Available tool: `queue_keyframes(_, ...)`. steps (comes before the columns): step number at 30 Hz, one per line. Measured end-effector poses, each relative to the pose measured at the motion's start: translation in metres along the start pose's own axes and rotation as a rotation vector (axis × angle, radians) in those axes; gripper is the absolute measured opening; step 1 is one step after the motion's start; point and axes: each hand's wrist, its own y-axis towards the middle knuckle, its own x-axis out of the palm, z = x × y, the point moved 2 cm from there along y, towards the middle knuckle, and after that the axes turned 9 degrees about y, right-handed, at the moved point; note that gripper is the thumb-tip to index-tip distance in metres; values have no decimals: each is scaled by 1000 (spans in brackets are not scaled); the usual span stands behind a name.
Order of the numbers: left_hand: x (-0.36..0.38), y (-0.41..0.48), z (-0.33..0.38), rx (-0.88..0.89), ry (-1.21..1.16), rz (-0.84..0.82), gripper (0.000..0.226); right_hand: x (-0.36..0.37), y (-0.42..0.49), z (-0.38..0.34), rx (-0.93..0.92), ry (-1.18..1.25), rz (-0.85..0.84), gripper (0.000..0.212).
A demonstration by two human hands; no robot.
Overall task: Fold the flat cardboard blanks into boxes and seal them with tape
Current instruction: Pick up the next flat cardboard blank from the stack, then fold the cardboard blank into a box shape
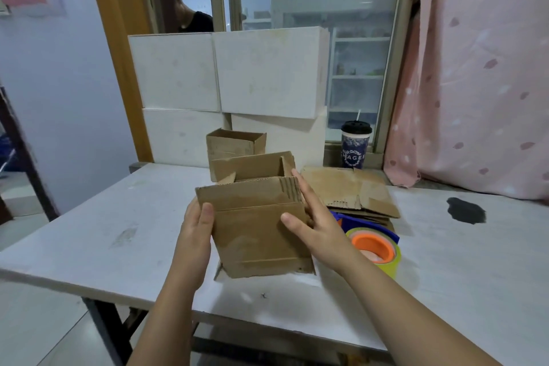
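Head-down view over a white table (118, 232). At centre, tilted toward the camera with its lower edge at or just above the tabletop, a brown cardboard box (255, 223), half opened from flat, top flaps standing up. Pinched at its left edge by the left hand (194, 235), thumb on the front panel, other fingers hidden behind, likely to anchor that side. Braced on its right side by the right hand (315, 223), spread wide, fingers straight along the side wall and thumb laid on the front, seemingly to push the sleeve square. Behind it, 1 open box (234, 144), stood out of the way. Just right, a stack of flat blanks (350, 187), near enough for the next pick. Beside the right wrist, a roll of tape (374, 246) with an orange core, probably parked there for sealing. No tape visible yet on the held box.
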Motion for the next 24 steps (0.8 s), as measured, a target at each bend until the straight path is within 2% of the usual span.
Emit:
queue_keyframes(3,5,2,3,-11,3,-20,60,-3,0,1,-8,11,73,45)
queue_keyframes(7,11,9,12,20,15,-71,63,-2,1,0,47,45,102,28)
queue_keyframes(10,15,13,18,36,-5,-21,36,-4,6,0,46,87,123,29)
queue_keyframes(11,15,14,17,17,-24,17,28,-4,8,1,59,104,144,24)
queue_keyframes(12,16,15,16,0,-44,42,29,-4,9,1,75,110,162,16)
queue_keyframes(13,16,16,14,-12,-57,56,38,-2,10,1,88,124,177,18)
queue_keyframes(14,15,16,14,-20,-60,59,46,-1,10,1,101,162,190,29)
queue_keyframes(16,16,17,18,-29,-48,56,45,0,13,1,140,236,198,49)
queue_keyframes(17,16,17,19,-30,-30,56,41,2,14,-1,154,246,198,52)
queue_keyframes(20,15,13,28,-7,38,105,29,6,16,-7,97,221,230,31)
queue_keyframes(24,9,9,34,-4,69,231,21,14,15,-18,-75,153,285,4)
